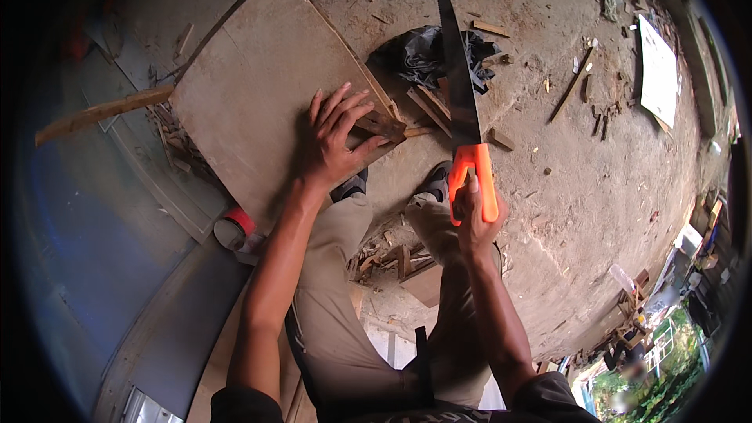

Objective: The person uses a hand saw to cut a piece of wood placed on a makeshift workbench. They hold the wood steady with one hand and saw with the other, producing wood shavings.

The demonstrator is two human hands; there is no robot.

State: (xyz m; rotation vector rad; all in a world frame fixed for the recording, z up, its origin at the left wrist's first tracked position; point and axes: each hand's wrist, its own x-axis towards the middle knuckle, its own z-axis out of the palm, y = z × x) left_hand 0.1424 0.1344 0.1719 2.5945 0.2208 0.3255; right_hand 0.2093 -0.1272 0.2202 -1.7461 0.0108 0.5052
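My right hand (479, 215) is closed around the orange handle of a handsaw (460, 86). Its dark blade points away from me, tip raised toward the far edge of the view. At the near right corner of a wide brown board (258, 63) lies a short dark piece of wood (381, 126). My left hand (338, 137) lies over that corner with its fingers spread. The index finger and thumb touch the wood piece on either side, and part of the piece is hidden under the hand. The saw blade is apart from the wood, to its right.
Beyond the board's corner is a black plastic bag (415, 55). Wood offcuts (501, 139) and sticks litter the concrete floor, with a white sheet (657, 70) at far right. A red-and-white cylinder (233, 229) lies left of my legs. My feet are below the board's edge.
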